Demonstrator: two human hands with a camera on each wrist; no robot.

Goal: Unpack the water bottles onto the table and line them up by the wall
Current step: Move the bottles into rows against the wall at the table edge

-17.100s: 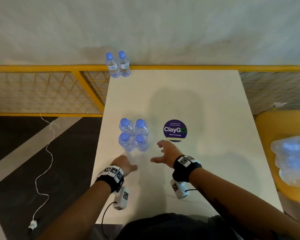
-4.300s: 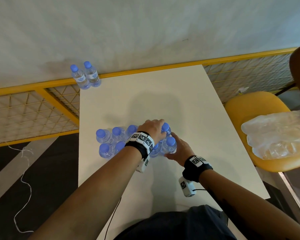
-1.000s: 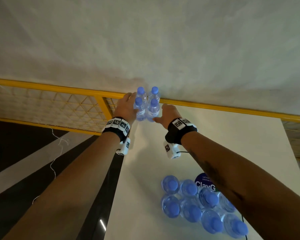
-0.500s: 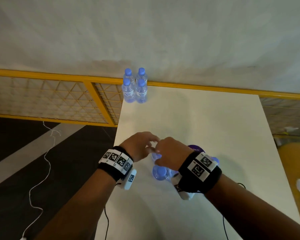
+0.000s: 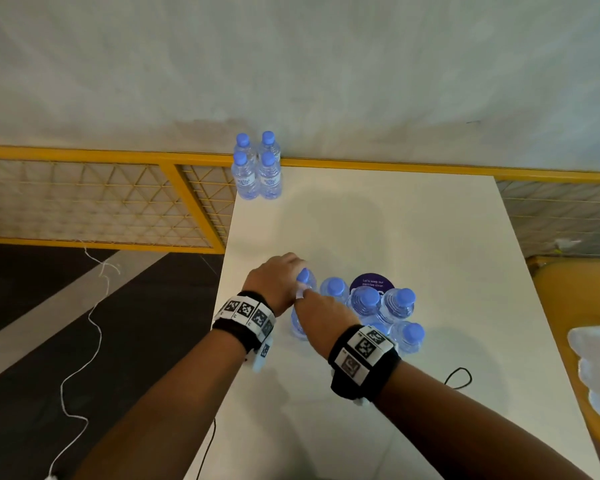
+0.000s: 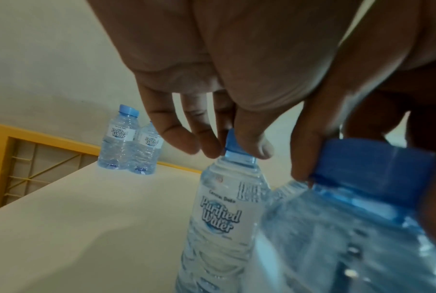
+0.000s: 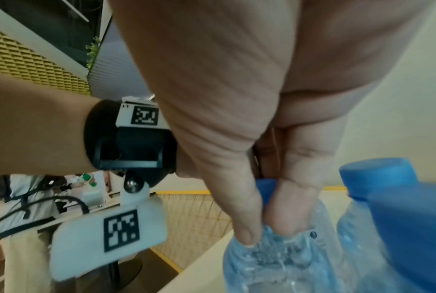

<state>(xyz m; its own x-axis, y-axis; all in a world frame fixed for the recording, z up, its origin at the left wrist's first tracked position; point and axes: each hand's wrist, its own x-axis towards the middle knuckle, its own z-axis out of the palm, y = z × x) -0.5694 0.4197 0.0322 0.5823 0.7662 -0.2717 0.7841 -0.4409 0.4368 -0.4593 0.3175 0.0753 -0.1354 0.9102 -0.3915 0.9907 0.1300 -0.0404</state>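
Four clear water bottles with blue caps (image 5: 257, 168) stand in a square block at the table's far left corner, by the wall; they also show far off as standing bottles (image 6: 129, 142). A cluster of several bottles (image 5: 378, 306) stands mid-table. My left hand (image 5: 281, 277) pinches the cap of the cluster's leftmost bottle (image 6: 222, 214), fingertips (image 6: 259, 148) round the cap. My right hand (image 5: 312, 306) grips the neck of the bottle just in front (image 7: 274, 257), fingertips (image 7: 247, 228) below its cap. Both bottles stand upright.
A purple round sticker (image 5: 373, 284) lies under the cluster. A yellow rail (image 5: 413, 167) runs along the wall. The table's left edge (image 5: 222, 289) is close to my left hand. Crumpled plastic wrap (image 5: 596, 368) lies on a yellow chair at right. A black cable (image 5: 459, 375) loops on the table.
A second ago both hands were at the wall setting two bottles down beside the first pair. They have come back to the cluster and each now grips a bottle top.
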